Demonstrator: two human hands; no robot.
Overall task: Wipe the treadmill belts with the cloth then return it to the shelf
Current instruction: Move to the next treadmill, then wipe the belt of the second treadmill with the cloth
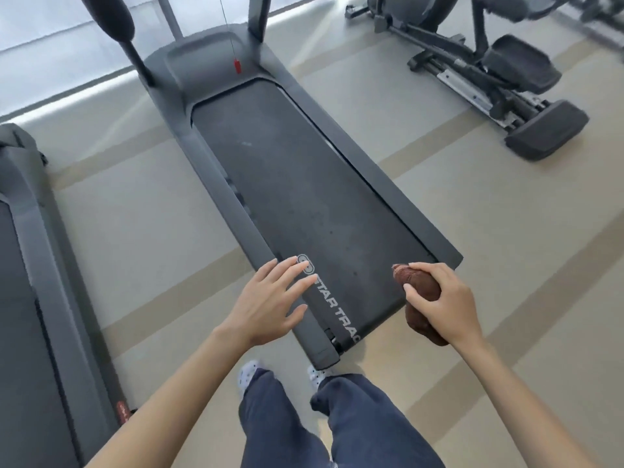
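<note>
Head view is showing a second treadmill [30, 265] lying at the far left edge. Your left hand [266, 304] is hovering with its fingers spread apart and nothing in them, over the near left corner of the middle treadmill's belt [304, 184]. Your right hand [442, 302] is gripping the bunched brown cloth [420, 287], fingers curled tight around it, above the belt's near right corner. An elliptical machine [499, 62] is standing far right.

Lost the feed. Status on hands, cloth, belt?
Left hand open, empty, above belt's rear end. Right hand bunching cloth. Belt bare, nothing in the way.
</note>
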